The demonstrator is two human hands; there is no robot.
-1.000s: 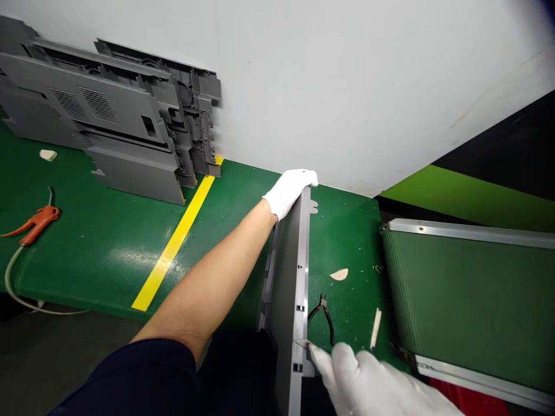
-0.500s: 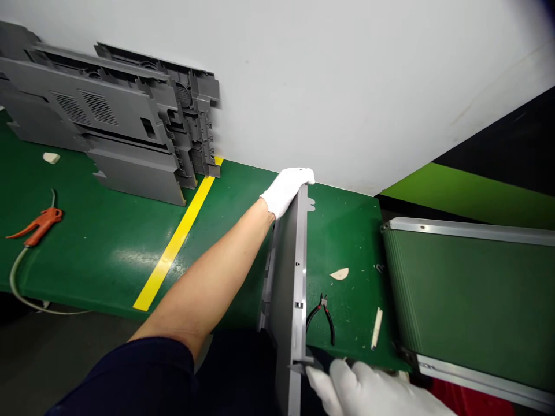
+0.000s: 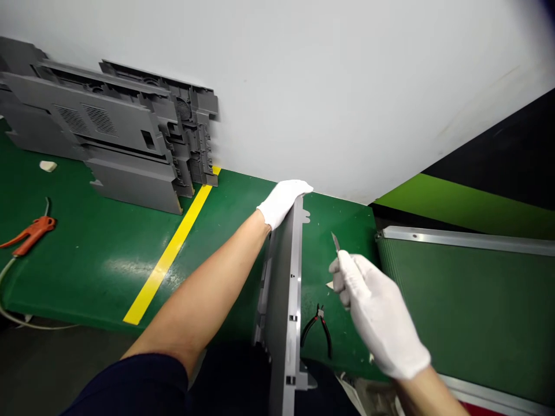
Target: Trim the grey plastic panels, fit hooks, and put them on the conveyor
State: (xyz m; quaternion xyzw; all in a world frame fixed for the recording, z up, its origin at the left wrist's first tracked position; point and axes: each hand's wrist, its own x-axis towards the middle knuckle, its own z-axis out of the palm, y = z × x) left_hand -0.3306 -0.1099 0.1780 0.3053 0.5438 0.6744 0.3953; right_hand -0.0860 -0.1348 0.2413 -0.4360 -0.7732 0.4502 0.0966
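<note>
A grey plastic panel (image 3: 284,289) stands on edge in front of me, its narrow side with small slots facing up. My left hand (image 3: 284,202), in a white glove, is closed over the panel's far top corner. Right of the panel, my gloved right hand (image 3: 377,312) grips a knife (image 3: 335,241) with its thin blade pointing up and away; the handle is hidden in the fingers. The blade is apart from the panel. Below and left of that hand, cutting pliers (image 3: 319,323) with dark handles lie on the green table (image 3: 243,188).
Several grey panels (image 3: 125,185) lean against the white wall (image 3: 303,104) at the left. An orange air gun (image 3: 34,234) with a hose lies near the left edge, by a whitish chunk (image 3: 48,166). Yellow tape (image 3: 173,248) crosses the table. A green conveyor belt (image 3: 477,306) stands at the right.
My right hand has lifted the knife away from the panel's near end, moving forward over the table right of the panel. My left hand has kept its hold on the far corner.
</note>
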